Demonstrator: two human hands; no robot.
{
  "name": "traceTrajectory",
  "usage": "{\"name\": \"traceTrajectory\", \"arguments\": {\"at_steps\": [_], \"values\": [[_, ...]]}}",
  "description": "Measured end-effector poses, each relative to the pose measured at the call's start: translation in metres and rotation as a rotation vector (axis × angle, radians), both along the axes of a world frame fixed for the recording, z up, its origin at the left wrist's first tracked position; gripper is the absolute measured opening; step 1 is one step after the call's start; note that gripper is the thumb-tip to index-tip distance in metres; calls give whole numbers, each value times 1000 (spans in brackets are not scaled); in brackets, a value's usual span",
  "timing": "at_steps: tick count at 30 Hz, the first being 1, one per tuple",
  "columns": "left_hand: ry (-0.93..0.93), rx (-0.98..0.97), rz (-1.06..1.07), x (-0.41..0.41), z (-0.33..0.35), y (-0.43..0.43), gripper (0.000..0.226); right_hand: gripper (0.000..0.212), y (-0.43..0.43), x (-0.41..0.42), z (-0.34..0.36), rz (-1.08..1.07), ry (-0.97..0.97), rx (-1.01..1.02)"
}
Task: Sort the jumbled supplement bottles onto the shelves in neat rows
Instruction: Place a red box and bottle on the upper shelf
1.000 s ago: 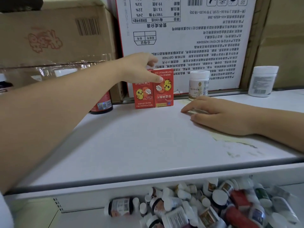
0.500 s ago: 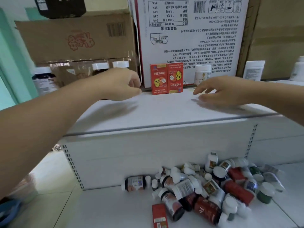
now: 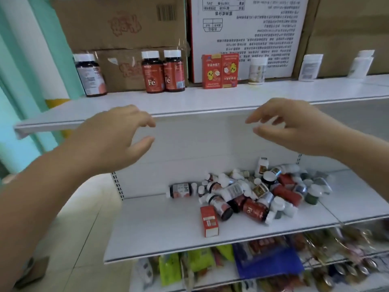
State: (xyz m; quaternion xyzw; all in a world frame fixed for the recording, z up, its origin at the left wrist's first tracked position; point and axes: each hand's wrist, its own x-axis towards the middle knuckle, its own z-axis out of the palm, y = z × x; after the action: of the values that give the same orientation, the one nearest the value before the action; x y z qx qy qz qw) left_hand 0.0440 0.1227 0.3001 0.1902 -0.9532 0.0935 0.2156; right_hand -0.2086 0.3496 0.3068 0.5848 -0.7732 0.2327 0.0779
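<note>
Both hands hang in the air in front of the upper shelf (image 3: 210, 100), holding nothing: the left hand (image 3: 113, 138) and the right hand (image 3: 294, 127) have their fingers loosely spread and relaxed. On that shelf stand a dark bottle (image 3: 90, 75), two red Fe bottles (image 3: 163, 72), two red boxes (image 3: 220, 70) side by side and a white bottle (image 3: 256, 70). The jumbled supplement bottles (image 3: 252, 192) lie heaped on the lower shelf (image 3: 157, 224), one red carton (image 3: 209, 221) lying just beside the heap.
</note>
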Motion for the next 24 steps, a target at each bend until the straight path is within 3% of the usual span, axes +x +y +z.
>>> {"name": "traceTrajectory", "arguments": {"at_steps": [6, 11, 20, 24], "values": [[13, 140, 44, 20, -83, 8, 60, 29, 4, 27, -74, 9, -27, 116], [-27, 329, 155, 6, -166, -4, 33, 31, -16, 28, -147, -15, -118, 166], [-105, 674, 299, -73, -291, -58, 39, 26, -90, -8, -269, -163, -489, 363], [-204, 678, 348, -115, -324, -91, 49, 57, -131, -25, -328, -190, -493, 564]]}}
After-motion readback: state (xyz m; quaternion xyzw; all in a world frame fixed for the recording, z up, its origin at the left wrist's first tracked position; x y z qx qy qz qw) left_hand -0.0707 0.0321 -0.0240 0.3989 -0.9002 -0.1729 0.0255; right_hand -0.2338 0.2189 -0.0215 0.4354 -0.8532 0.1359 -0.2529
